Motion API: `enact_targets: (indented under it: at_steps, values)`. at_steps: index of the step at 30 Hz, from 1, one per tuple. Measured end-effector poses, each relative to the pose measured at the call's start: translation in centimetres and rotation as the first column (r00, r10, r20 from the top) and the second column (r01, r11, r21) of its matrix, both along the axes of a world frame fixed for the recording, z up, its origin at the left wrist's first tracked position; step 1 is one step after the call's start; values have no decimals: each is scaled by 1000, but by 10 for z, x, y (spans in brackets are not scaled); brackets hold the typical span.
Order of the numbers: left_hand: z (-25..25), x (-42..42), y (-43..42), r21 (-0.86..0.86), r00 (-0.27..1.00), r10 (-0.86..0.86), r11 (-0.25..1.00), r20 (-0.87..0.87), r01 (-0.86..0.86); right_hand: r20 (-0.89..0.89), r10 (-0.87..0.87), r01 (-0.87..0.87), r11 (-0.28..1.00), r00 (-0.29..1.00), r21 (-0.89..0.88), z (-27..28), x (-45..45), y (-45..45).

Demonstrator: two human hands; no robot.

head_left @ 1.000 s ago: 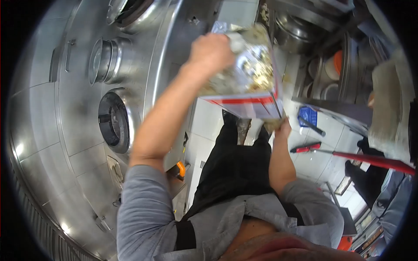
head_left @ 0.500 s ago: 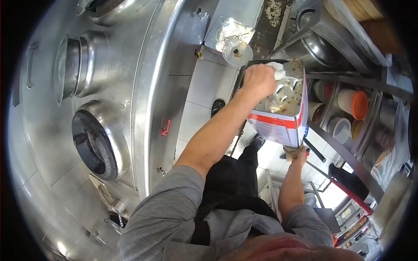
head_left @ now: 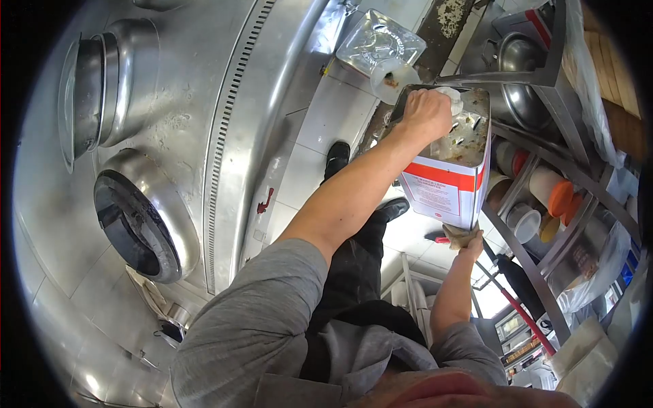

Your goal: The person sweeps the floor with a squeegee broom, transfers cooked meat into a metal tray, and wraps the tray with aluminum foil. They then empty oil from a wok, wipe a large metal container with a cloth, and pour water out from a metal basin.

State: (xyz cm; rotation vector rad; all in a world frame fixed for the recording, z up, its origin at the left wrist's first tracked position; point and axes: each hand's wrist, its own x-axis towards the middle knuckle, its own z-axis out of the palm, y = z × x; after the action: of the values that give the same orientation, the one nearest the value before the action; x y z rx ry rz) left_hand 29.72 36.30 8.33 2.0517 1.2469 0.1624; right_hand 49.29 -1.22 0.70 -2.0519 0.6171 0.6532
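A large square metal tin [head_left: 442, 194], white with a red band and printed text, is held up in front of me. Its dirty top has several punctured slots. My left hand [head_left: 427, 114] is closed at the top, gripping a crumpled white cloth [head_left: 451, 100] against the tin; any handle beneath is hidden. Below, my right hand [head_left: 469, 243] is closed around a beige cloth [head_left: 457, 235] pressed to the tin's lower corner. Beyond it, a second metal tin [head_left: 381, 46] stands on the floor, with a translucent funnel-like piece [head_left: 394, 80] at its near corner.
On the left runs a steel stove counter [head_left: 224, 136] with round burner wells [head_left: 139, 217] and a red valve lever [head_left: 265, 200]. A metal rack [head_left: 524, 255] at right holds tubs with orange lids [head_left: 560, 196] and steel pots [head_left: 520, 75]. A red-handled pole [head_left: 524, 316] leans nearby.
The held tin has shifted slightly to the right and stays gripped in both hands. My view has moved, and the stove counter's slotted edge has come into sight.
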Motion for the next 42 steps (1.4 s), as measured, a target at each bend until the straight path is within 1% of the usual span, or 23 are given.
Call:
enact_targets:
  at_steps: [1,3,4,6,7,9,10,12,13,14,15,16,18,21,22,24,26,28,33,36,39,42]
  values:
    - [-2,-3,2,-7,1000,4,1000,1,-4,43,9,-9,1000,999,8,2,1,-3]
    - [-4,-6,8,-92,1000,17,996,19,-15,32,16,-16,1000,999,-16,6,8,-8]
    - [-4,-8,11,-94,1000,19,995,25,-17,17,20,-20,999,1000,-37,9,10,-9]
    - [-4,-11,16,-200,1000,0,980,12,3,32,17,-16,999,999,-41,18,7,-9]
    - [-4,-12,19,-200,1000,2,980,18,2,42,16,-14,999,999,-41,24,5,-5]
    - [-5,-13,22,-290,1000,-3,957,-7,1,50,19,-18,1000,999,-13,38,-3,2]
    - [-7,-14,24,-292,1000,-1,956,-2,1,53,20,-21,1000,998,14,42,-5,3]
    - [-10,-15,27,-287,997,-66,956,-38,52,68,36,-37,999,997,11,40,-3,-6]
    - [-10,-16,27,-295,998,-58,955,-35,45,78,52,-53,999,996,7,40,0,-10]
    - [-11,-16,28,-307,995,-75,950,-62,52,81,64,-64,998,995,-1,40,4,-14]
    - [-11,-16,29,-319,992,-95,946,-89,62,98,60,-55,997,993,-51,42,3,-13]
    - [-13,-16,30,-321,992,-93,945,-84,61,116,51,-40,995,992,-96,43,3,-14]
    - [-17,-16,30,-371,998,-40,929,-53,17,146,77,-63,993,986,-104,45,6,-18]
    - [-22,-14,31,-369,997,-61,929,-53,38,132,64,-49,992,989,-117,47,9,-19]
    - [-24,-14,30,-370,997,-62,928,-51,39,156,81,-63,991,984,-122,47,10,-20]
    - [-28,-11,28,-322,1000,-17,947,-17,11,184,95,-72,989,978,-127,48,12,-22]
    - [-32,-9,30,-320,999,-49,946,-21,39,187,81,-62,993,979,-103,50,11,-21]
    - [-29,-8,30,-320,996,-81,945,-25,68,191,56,-39,995,980,-89,50,10,-20]
    - [-23,-12,33,-350,998,-60,935,-16,51,193,24,-11,997,981,-71,58,3,-7]
    - [-24,-12,34,-363,1000,-12,932,0,11,205,66,-46,994,977,-97,61,8,-7]
    - [-27,-12,34,-354,1000,-26,935,-1,24,207,76,-67,996,975,-50,66,10,-6]
    - [-27,-12,35,-331,999,-31,943,9,32,168,94,-77,992,981,-103,77,6,5]
